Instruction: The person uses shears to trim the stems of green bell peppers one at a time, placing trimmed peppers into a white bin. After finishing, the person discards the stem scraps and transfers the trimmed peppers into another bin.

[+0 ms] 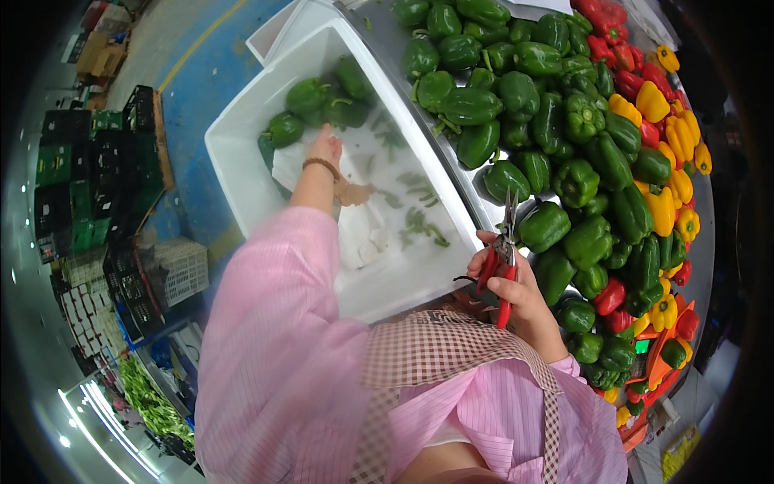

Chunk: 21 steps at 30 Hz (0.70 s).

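My left hand (pixel 326 148), with a braided band at the wrist, reaches into a deep white plastic bin (pixel 387 299). It is beside several green bell peppers (pixel 307 95) at the bin's far end; whether its fingers touch one is unclear. Cut green stems (pixel 417 221) and a piece of brown and white packaging (pixel 360 227) lie on the bin floor. In my right hand (pixel 523 290) is a pair of red-handled pruning shears (pixel 505 245), blades pointing away from me and slightly parted. Just beyond the blades, green bell peppers (pixel 507 180) are heaped on a metal table (pixel 444 142).
Red peppers (pixel 609 295) and yellow peppers (pixel 660 212) lie along the table's right side, near an orange scale (pixel 662 345) with a lit display. To the left, dark stacked crates (pixel 100 163) and a white slotted crate (pixel 181 269) stand on the floor. Leafy greens (pixel 154 399) are at lower left.
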Available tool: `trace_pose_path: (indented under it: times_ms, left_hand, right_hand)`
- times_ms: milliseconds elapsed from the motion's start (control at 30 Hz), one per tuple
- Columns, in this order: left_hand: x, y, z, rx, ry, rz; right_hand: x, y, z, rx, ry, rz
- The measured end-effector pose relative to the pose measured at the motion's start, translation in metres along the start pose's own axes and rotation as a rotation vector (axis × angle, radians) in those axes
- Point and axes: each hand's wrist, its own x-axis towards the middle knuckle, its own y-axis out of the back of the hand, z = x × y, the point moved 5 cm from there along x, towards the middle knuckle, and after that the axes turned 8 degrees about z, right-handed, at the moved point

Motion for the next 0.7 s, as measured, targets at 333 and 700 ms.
trace_pose_path:
  times_ms: [333,700]
  left_hand:
    - [0.017,-0.080,0.118,1.595,-1.183,0.287]
    - [-0.070,-0.013,0.115,1.075,-1.356,-0.046]
  right_hand:
    - [0.027,-0.011,-0.003,0.011,-0.083,0.097]
    - [0.044,-0.031,-0.014,-0.291,-0.024,0.007]
